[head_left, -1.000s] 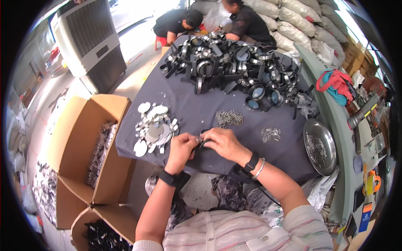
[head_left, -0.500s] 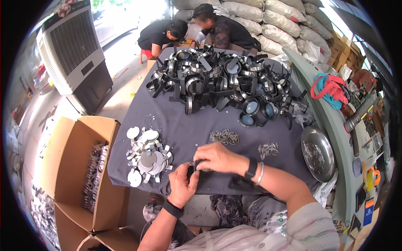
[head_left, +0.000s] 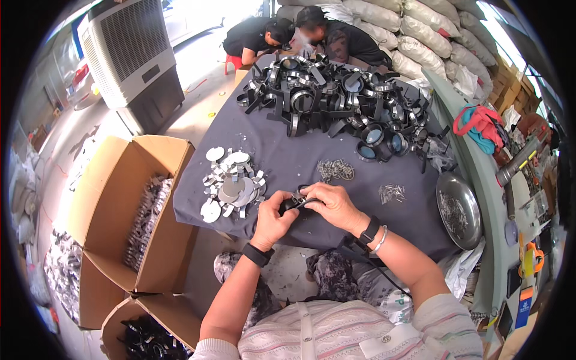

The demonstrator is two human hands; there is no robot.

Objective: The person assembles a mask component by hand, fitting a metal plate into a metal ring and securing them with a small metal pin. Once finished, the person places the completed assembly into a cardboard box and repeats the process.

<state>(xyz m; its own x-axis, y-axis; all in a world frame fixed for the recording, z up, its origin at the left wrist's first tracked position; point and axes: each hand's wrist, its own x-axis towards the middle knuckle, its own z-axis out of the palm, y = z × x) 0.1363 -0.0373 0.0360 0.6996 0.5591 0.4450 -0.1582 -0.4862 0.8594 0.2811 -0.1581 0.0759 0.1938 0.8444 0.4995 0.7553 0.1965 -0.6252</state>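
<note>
Above the table's near edge, my left hand (head_left: 276, 217) grips a small black part (head_left: 290, 204) with a rounded body and a thin strip. My right hand (head_left: 332, 206) pinches the strip end of the same part, so both hands are closed on it. The fingers hide much of its shape. To the left lies a heap of flat silvery discs with tabs (head_left: 237, 187). Just beyond my hands sits a small pile of tiny metal rings or clips (head_left: 336, 170); thin metal pins (head_left: 392, 192) are scattered to the right.
A large heap of black-handled metal rings (head_left: 324, 99) covers the table's far part. A steel dish (head_left: 474, 211) holds pins at right. Cardboard boxes (head_left: 108, 204) of parts stand at left, near an air cooler (head_left: 129, 54). Two people (head_left: 354, 42) bend down beyond the table.
My view has shifted, so the table sits higher and more of my lap shows. Both hands have turned, and the black part between them is now more exposed, its strip pointing right.
</note>
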